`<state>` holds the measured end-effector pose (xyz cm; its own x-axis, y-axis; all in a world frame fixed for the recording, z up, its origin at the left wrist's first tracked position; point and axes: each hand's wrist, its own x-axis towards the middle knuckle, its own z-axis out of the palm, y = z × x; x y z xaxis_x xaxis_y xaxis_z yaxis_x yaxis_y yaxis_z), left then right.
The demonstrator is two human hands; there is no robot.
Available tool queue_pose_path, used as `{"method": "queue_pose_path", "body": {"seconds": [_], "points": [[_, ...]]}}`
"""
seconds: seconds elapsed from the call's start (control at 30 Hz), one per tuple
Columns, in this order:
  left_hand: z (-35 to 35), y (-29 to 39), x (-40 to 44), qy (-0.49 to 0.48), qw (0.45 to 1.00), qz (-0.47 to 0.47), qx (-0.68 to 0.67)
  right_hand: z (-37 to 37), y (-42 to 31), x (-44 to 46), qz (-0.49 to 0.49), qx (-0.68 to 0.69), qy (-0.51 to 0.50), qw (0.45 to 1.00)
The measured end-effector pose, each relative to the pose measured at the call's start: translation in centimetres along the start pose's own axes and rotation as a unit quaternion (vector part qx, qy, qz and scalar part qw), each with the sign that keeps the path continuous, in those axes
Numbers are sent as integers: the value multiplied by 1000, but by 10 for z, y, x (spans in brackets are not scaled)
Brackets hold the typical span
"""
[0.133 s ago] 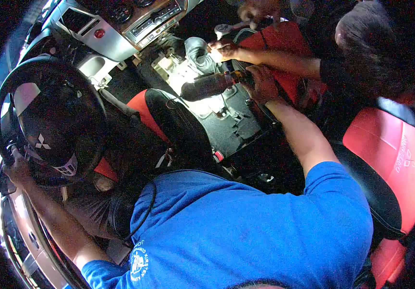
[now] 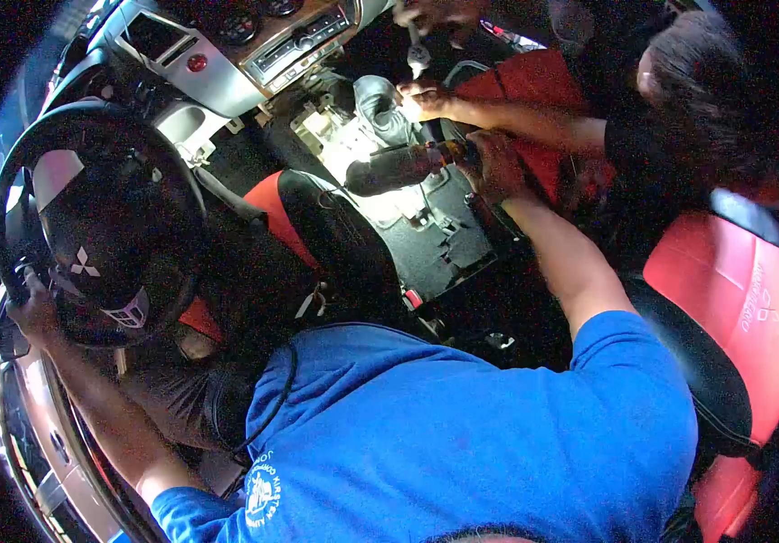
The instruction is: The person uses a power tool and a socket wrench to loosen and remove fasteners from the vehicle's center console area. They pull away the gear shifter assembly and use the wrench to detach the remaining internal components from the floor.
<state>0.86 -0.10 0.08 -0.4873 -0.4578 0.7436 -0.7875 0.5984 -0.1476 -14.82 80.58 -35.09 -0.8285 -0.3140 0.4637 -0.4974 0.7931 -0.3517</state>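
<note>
At the far left, my left hand [image 2: 35,308] is closed around the rim of the steering wheel [image 2: 104,342]. My right hand [image 2: 496,167] grips the end of a dark cylindrical work light [image 2: 394,172] with a thin wire hook, held across the centre console. Bright light falls on the bare console base [image 2: 317,131] beneath it. Beyond the lamp stands a grey shifter boot [image 2: 377,98]. A co-worker's hand [image 2: 424,101] is beside that boot, and their other hand [image 2: 439,14], partly blurred, is at the handle of a ratchet [image 2: 418,60].
The co-worker [image 2: 693,81] leans in from the right over a red seat [image 2: 530,77]. A red and black seat back [image 2: 706,281] is at the right. The dashboard with its radio [image 2: 299,45] lies ahead. A seat belt buckle [image 2: 412,298] is beside the console.
The co-worker's ratchet handle has swung from pointing right to pointing up toward the dash. The camera view has shifted slightly. My hands keep their grips.
</note>
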Motion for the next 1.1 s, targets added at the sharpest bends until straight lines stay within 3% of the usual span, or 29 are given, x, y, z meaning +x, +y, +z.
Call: {"method": "queue_pose_path", "body": {"seconds": [0.13, 0.23, 0.3, 0.33, 0.4, 0.43, 0.5, 0.57, 0.77, 0.87, 0.93, 1.03, 1.07, 1.1], "points": [[-17, 14, -1, 10, 997, -8, -70, 7, 7, 4, -48, -2, 45, 998], [-50, 35, -20, 24, 988, -28, -148, -12, -19, 23, 57, 78, -74, 993], [-77, 61, -32, 38, 982, -46, -179, -5, -16, 14, 23, 86, -44, 995], [-88, 73, -37, 40, 979, -59, -193, 7, -4, 8, -49, 18, 27, 998], [-95, 85, -43, 32, 974, -82, -210, 18, 20, 3, -56, -4, 10, 998], [-78, 70, -35, 21, 964, -61, -257, 20, 26, 1, -25, 71, -29, 997], [-105, 86, -43, 57, 973, -106, -197, 37, 37, -4, -76, 39, 29, 996], [-104, 84, -48, -6, 968, -116, -225, 37, 43, -4, -99, -59, 50, 992], [-108, 79, -51, 25, 966, -84, -241, 39, 48, 3, -140, -18, 63, 988], [-112, 84, -54, 2, 966, -93, -241, 38, 49, 2, -125, -9, 37, 991], [-95, 77, -52, 39, 975, -65, -207, 29, 38, 0, -80, 8, 4, 997], [-77, 69, -42, -5, 978, -45, -201, 11, 10, 5, -9, 29, -40, 999], [-69, 68, -43, 46, 976, -30, -211, 10, 5, 5, -4, 24, -35, 999], [-53, 59, -33, 8, 988, 4, -155, 14, 13, 1, -41, -5, -13, 999]]}}
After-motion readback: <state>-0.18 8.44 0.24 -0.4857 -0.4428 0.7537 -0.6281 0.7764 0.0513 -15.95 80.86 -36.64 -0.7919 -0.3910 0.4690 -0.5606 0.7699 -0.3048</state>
